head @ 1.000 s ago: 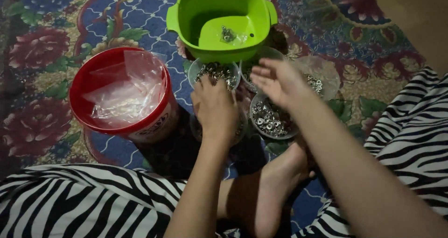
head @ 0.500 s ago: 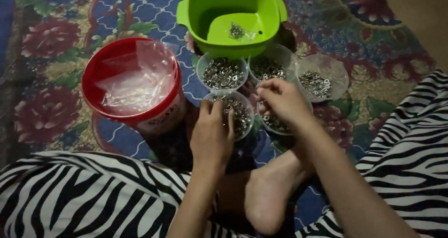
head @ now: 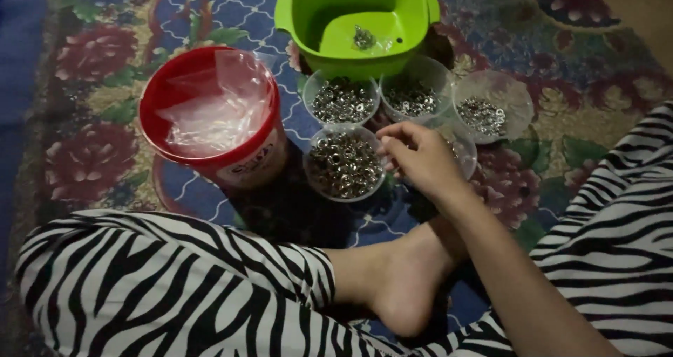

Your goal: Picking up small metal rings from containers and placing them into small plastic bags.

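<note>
Right hand [head: 420, 157] only in view | fingers [head: 392, 136] curled narrow, hold unclear | nearest eyelet bowl [head: 343, 164] at 9 o'clock, just beside | left hand unseen

A red round tub [head: 210, 115] stood left on the floral carpet, holding clear plastic bags [head: 214, 112]; a white label [head: 249, 164] wrapped its front side.
</note>
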